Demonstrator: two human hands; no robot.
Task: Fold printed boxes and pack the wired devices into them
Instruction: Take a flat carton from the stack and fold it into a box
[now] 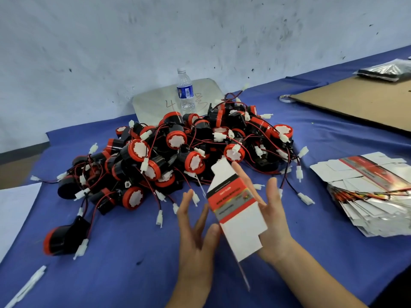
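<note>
A flat printed box, white with a red and grey band, stands tilted between my two hands above the blue cloth. My left hand is on its left side, fingers straight, thumb touching the box's edge. Behind and under the box lies my right hand, fingers straight and spread against its back. Beyond my hands spreads a big pile of wired devices, black and red round bodies with red-black leads and white plugs. One device lies apart at the lower left.
A stack of flat printed boxes sits at the right. A water bottle stands behind the pile against a grey sheet. Brown cardboard and a tape roll lie at the back right. A white pen lies at the lower left.
</note>
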